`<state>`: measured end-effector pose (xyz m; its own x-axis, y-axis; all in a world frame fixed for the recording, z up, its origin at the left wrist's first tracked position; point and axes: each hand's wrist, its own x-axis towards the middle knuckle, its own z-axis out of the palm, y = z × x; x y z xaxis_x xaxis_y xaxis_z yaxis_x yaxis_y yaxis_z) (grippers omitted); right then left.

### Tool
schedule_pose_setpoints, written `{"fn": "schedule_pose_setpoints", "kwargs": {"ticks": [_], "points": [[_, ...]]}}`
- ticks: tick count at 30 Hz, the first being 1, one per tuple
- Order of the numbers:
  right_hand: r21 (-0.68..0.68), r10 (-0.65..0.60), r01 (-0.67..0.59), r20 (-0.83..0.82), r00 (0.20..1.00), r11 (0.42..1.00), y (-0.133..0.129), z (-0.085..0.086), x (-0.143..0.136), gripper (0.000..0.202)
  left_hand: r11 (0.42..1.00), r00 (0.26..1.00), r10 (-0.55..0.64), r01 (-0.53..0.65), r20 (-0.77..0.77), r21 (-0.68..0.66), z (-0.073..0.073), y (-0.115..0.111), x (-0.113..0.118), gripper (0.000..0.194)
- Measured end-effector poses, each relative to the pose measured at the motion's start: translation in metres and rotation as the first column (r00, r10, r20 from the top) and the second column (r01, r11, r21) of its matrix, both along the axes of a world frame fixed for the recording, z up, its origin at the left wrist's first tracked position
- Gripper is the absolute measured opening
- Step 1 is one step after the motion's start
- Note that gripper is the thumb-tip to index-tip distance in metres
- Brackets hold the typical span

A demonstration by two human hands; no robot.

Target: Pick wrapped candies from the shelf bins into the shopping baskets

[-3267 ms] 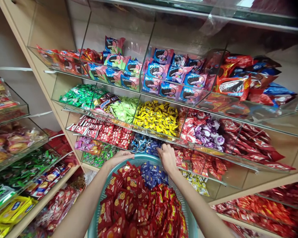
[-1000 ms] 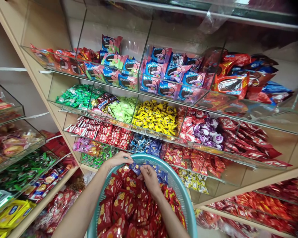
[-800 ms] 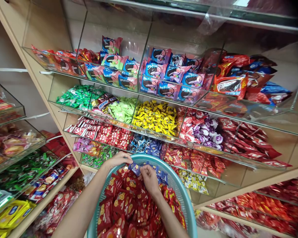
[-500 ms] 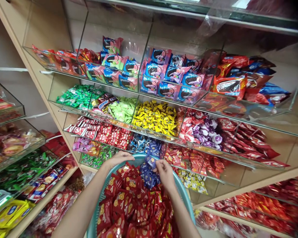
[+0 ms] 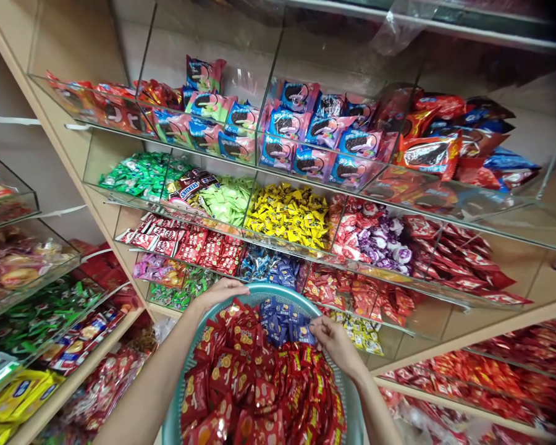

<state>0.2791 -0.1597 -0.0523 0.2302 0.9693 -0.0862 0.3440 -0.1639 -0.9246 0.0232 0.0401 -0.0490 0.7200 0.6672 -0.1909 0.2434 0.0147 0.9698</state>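
A teal basket [image 5: 259,289] at the bottom centre holds many red candy packets [image 5: 241,371] and, near its far rim, a group of dark blue packets [image 5: 282,321]. My left hand [image 5: 220,293] is closed round the basket's far left rim. My right hand [image 5: 331,340] is at the basket's right side beside the blue packets, its thumb and fingers pinched together. Whether a packet sits between those fingertips is too small to tell.
Clear shelf bins ahead hold yellow candies [image 5: 287,216], green candies [image 5: 141,173], purple-wrapped candies [image 5: 387,244] and blue cookie packs [image 5: 285,123]. Blue candies [image 5: 278,269] lie in a low bin just beyond the basket. More stocked shelves stand left and lower right.
My right hand has moved right and down, off the blue packet it held, toward the basket's right rim. The blue packets now lie more spread out. My left hand stays on the rim.
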Motion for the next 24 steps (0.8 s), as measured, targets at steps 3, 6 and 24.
{"fn": "schedule_pose_setpoints", "kwargs": {"ticks": [3, 6, 24], "points": [[-0.039, 0.064, -0.061, 0.104, 0.992, 0.997, -0.002, 0.001, 0.003, 0.023, 1.000, 1.000, 0.003, -0.003, 0.004, -0.017, 0.001, -0.001, 0.000, 0.039], [-0.057, 0.078, -0.068, 0.203, 0.976, 0.996, 0.000, -0.002, 0.007, 0.022, 0.999, 1.000, 0.009, -0.008, 0.009, -0.043, 0.000, -0.001, 0.000, 0.040], [0.064, -0.039, -0.006, 0.669, 0.742, 0.998, 0.034, 0.026, -0.005, 0.021, 1.000, 1.000, 0.031, -0.031, 0.003, -0.003, -0.007, 0.002, 0.001, 0.041]]}}
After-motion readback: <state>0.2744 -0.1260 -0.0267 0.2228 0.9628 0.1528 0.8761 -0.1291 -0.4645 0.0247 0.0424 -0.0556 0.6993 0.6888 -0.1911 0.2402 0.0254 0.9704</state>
